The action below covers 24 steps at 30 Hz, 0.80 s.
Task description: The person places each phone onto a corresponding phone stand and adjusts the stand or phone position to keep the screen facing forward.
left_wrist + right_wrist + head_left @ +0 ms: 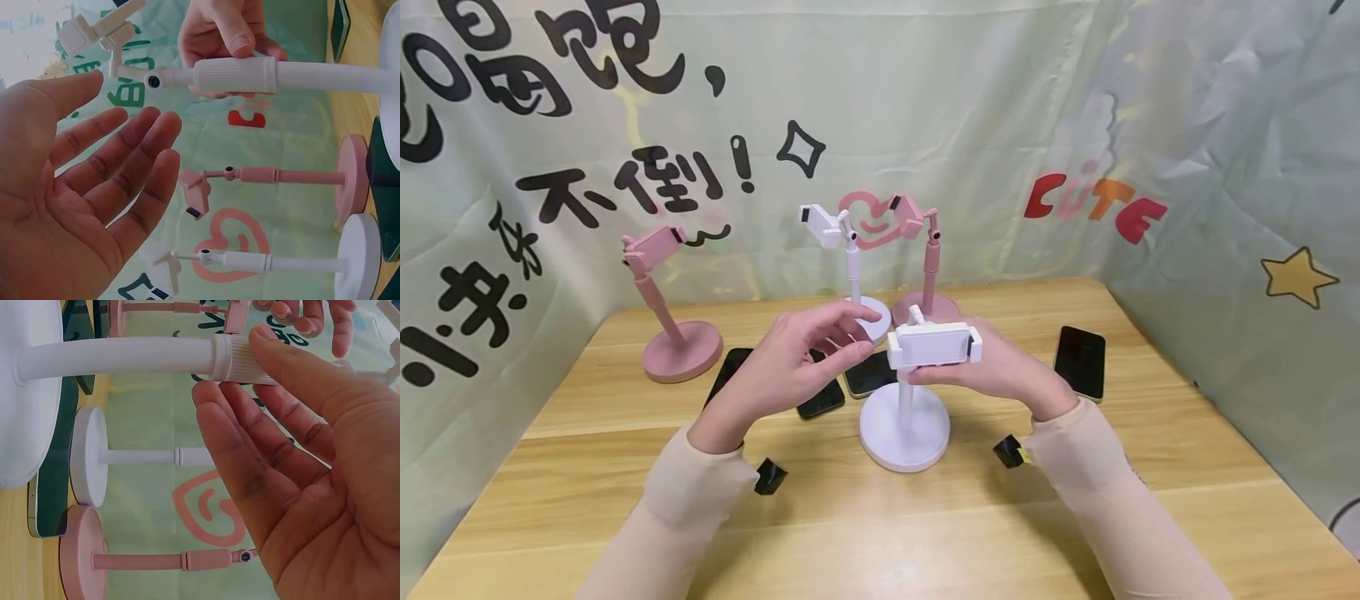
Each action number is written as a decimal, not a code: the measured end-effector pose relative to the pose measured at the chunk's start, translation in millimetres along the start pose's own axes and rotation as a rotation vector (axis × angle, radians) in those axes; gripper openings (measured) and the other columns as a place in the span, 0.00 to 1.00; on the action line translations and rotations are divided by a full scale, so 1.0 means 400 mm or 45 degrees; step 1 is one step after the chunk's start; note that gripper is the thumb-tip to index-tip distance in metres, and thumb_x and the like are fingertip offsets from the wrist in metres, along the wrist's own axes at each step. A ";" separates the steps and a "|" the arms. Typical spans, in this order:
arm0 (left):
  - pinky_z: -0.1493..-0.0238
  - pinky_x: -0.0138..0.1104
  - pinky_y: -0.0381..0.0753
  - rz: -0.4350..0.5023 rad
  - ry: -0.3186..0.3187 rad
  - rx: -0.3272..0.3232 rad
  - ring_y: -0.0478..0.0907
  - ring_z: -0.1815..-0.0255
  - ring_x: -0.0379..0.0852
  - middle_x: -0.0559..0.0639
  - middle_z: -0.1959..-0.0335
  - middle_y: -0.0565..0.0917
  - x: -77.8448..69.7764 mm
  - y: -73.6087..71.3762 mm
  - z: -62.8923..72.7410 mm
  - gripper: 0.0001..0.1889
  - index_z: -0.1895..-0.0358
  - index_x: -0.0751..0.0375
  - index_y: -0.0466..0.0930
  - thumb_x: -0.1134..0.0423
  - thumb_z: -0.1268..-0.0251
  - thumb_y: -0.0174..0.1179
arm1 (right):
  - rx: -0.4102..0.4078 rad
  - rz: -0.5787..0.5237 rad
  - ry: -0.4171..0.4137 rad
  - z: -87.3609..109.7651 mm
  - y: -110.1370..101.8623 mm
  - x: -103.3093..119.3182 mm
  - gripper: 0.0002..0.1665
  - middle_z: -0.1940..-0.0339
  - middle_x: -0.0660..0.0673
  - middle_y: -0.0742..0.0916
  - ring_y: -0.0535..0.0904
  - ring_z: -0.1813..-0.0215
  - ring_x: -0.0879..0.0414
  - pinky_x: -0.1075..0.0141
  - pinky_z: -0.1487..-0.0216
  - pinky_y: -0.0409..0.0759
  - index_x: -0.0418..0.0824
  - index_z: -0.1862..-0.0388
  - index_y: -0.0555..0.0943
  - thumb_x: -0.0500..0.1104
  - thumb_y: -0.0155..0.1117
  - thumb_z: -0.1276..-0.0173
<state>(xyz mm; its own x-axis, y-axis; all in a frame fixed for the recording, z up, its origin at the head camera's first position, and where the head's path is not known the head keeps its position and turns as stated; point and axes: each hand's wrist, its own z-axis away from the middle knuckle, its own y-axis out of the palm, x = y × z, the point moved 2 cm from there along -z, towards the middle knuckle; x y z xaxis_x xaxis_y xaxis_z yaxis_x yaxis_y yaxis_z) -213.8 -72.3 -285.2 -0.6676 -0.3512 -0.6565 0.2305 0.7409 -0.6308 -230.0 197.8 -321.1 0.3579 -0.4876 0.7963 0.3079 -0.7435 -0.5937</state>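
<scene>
A white phone stand (904, 429) is upright on the table near the middle, its clamp (934, 344) facing me. With thumb and fingers, my right hand (996, 367) grips the ribbed collar (234, 75) partway up its pole. In the right wrist view the thumb lies on that collar (247, 359) and the fingers curl beneath it. My left hand (797, 354) hovers to the left of the clamp, touching nothing. Its fingers (134, 178) are spread and slightly bent, as the left wrist view shows.
Behind stand another white phone stand (853, 271) and a pink one (931, 267); a second pink stand (681, 350) is at left. Dark phones lie around: one (871, 373) behind the near stand, another (823, 402) beside it, one (1081, 362) at right. Printed cloth (940, 108) surrounds the table.
</scene>
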 end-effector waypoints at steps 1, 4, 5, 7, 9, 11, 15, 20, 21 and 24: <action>0.52 0.37 0.90 -0.011 -0.003 -0.001 0.89 0.56 0.36 0.42 0.56 0.92 -0.001 -0.001 0.002 0.15 0.37 0.49 0.84 0.59 0.23 0.68 | 0.007 0.008 -0.010 -0.001 -0.002 0.000 0.32 0.49 0.50 0.93 0.89 0.51 0.56 0.58 0.43 0.87 0.49 0.38 0.85 0.49 0.87 0.41; 0.51 0.37 0.90 -0.025 -0.007 -0.004 0.89 0.56 0.36 0.41 0.56 0.92 -0.006 -0.004 0.005 0.15 0.37 0.48 0.84 0.59 0.23 0.68 | 0.032 0.034 -0.025 -0.001 -0.009 0.002 0.31 0.49 0.50 0.93 0.89 0.52 0.56 0.58 0.44 0.87 0.49 0.38 0.86 0.49 0.87 0.39; 0.52 0.37 0.90 -0.022 -0.004 -0.004 0.89 0.57 0.36 0.41 0.56 0.92 -0.008 -0.004 0.006 0.15 0.37 0.48 0.84 0.59 0.23 0.68 | 0.040 0.044 -0.025 -0.001 -0.012 0.004 0.30 0.50 0.50 0.93 0.89 0.52 0.56 0.58 0.44 0.87 0.49 0.39 0.86 0.49 0.86 0.39; 0.53 0.37 0.90 -0.014 0.006 -0.001 0.89 0.57 0.36 0.41 0.57 0.91 -0.012 -0.004 0.007 0.16 0.37 0.49 0.84 0.59 0.23 0.68 | 0.054 0.063 -0.032 0.001 -0.020 0.005 0.27 0.51 0.50 0.93 0.89 0.53 0.55 0.57 0.45 0.87 0.47 0.41 0.87 0.49 0.86 0.38; 0.53 0.36 0.90 -0.001 0.018 0.005 0.89 0.57 0.36 0.42 0.57 0.91 -0.016 -0.003 0.007 0.16 0.37 0.49 0.84 0.60 0.24 0.69 | 0.065 0.089 -0.041 0.003 -0.028 0.005 0.27 0.52 0.50 0.93 0.88 0.54 0.54 0.57 0.46 0.87 0.46 0.41 0.86 0.49 0.85 0.37; 0.54 0.36 0.90 0.012 0.029 0.010 0.89 0.57 0.36 0.42 0.57 0.91 -0.018 -0.002 0.007 0.17 0.37 0.50 0.84 0.60 0.24 0.69 | 0.073 0.134 -0.051 0.005 -0.037 0.005 0.27 0.53 0.49 0.92 0.86 0.55 0.54 0.57 0.48 0.86 0.46 0.40 0.85 0.48 0.84 0.36; 0.53 0.37 0.91 0.027 0.029 0.012 0.89 0.57 0.36 0.42 0.56 0.91 -0.020 -0.001 0.008 0.18 0.36 0.49 0.84 0.60 0.26 0.71 | 0.092 0.195 -0.044 0.009 -0.059 0.001 0.28 0.51 0.47 0.90 0.84 0.53 0.52 0.56 0.47 0.86 0.43 0.38 0.81 0.47 0.81 0.32; 0.53 0.37 0.90 0.026 0.029 -0.001 0.89 0.57 0.36 0.42 0.56 0.91 -0.024 0.000 0.011 0.19 0.36 0.49 0.84 0.60 0.27 0.72 | 0.115 0.147 -0.013 0.029 -0.103 -0.002 0.23 0.39 0.41 0.87 0.86 0.40 0.45 0.48 0.38 0.86 0.40 0.34 0.78 0.40 0.72 0.24; 0.53 0.37 0.91 0.025 0.034 -0.005 0.89 0.57 0.36 0.42 0.56 0.91 -0.025 0.000 0.011 0.19 0.37 0.49 0.84 0.60 0.27 0.72 | 0.106 0.146 -0.007 0.034 -0.112 -0.003 0.22 0.38 0.41 0.87 0.86 0.38 0.44 0.46 0.36 0.86 0.39 0.34 0.78 0.39 0.70 0.23; 0.54 0.36 0.91 0.021 0.050 -0.016 0.89 0.58 0.35 0.42 0.57 0.91 -0.027 0.002 0.011 0.19 0.37 0.50 0.84 0.60 0.28 0.73 | 0.060 0.167 0.024 0.048 -0.140 -0.006 0.21 0.37 0.40 0.86 0.86 0.37 0.44 0.45 0.35 0.85 0.38 0.33 0.78 0.39 0.68 0.21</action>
<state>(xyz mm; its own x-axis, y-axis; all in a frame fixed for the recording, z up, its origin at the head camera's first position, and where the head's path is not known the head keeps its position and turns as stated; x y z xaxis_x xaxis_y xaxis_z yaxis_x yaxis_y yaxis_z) -203.2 -70.5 -280.5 -0.6911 -0.3164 -0.6499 0.2328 0.7538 -0.6145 -231.1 249.4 -292.1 0.3816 -0.5882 0.7130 0.3004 -0.6506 -0.6975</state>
